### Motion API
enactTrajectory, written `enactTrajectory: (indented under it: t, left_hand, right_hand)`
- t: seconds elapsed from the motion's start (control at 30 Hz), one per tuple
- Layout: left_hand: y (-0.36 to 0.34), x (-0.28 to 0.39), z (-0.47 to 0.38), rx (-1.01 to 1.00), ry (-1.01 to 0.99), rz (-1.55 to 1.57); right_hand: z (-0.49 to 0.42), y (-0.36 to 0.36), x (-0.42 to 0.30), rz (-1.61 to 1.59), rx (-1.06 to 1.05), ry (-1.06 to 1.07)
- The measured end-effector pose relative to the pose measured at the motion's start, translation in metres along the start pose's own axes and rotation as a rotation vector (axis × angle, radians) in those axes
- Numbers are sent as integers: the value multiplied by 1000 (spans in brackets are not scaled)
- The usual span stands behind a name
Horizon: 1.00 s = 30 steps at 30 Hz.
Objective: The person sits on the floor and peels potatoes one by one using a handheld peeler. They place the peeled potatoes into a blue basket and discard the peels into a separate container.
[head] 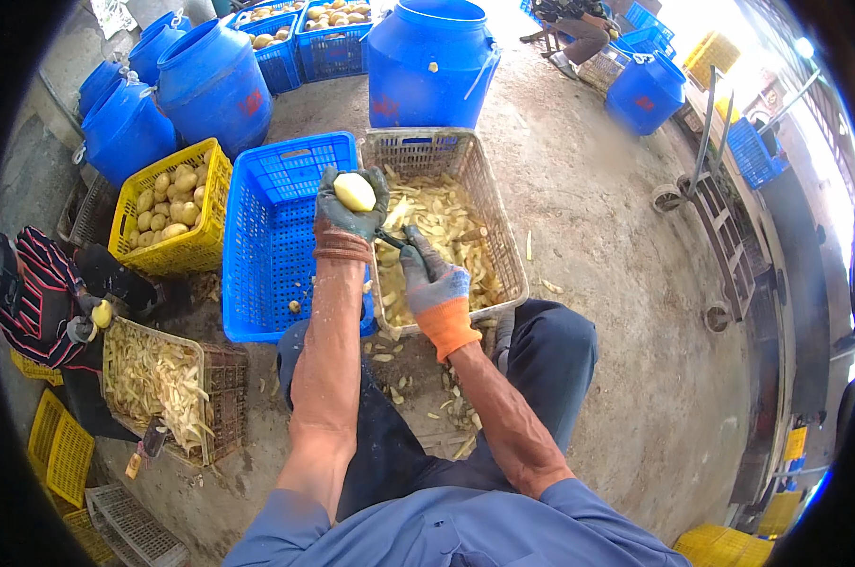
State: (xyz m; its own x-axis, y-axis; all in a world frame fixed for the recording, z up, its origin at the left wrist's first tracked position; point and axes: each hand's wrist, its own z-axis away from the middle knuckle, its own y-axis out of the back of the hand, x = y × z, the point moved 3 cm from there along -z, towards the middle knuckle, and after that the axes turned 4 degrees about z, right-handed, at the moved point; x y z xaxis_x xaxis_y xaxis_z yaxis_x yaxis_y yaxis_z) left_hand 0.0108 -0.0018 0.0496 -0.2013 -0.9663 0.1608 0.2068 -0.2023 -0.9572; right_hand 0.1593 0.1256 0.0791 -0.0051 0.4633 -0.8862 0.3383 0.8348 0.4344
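My left hand (342,210), in a dark rubber glove, holds a pale, peeled potato (355,192) above the gap between two crates. My right hand (433,273) wears a grey glove with an orange cuff. Its fingers are closed on a dark-handled tool (391,239) that points toward the left glove; its blade cannot be made out. Below the right hand, a brownish plastic crate (504,234) holds a heap of potato peelings (442,212). To its left is a blue plastic crate (261,269) with a few small scraps on its bottom.
A yellow crate (131,256) of unpeeled potatoes (176,202) stands at left. Blue plastic drums (427,71) are beyond the crates. A person (45,290) at left holds a potato beside another peelings crate (225,397). A hand trolley (718,248) is at right; another person (576,28) sits far back.
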Motion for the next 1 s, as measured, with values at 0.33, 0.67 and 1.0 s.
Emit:
enactTrajectory:
  t: [0.33,0.67,1.0]
  left_hand:
    - [-1,1,-3,-37,23,-162]
    - [-30,-27,22,-127,64,114]
    - [-33,-86,66,-327,263,-307]
  right_hand:
    - [-18,7,-35,553,36,271]
    - [-43,4,-9,-874,1,-495]
    - [-108,41,-23,-806,350,-237]
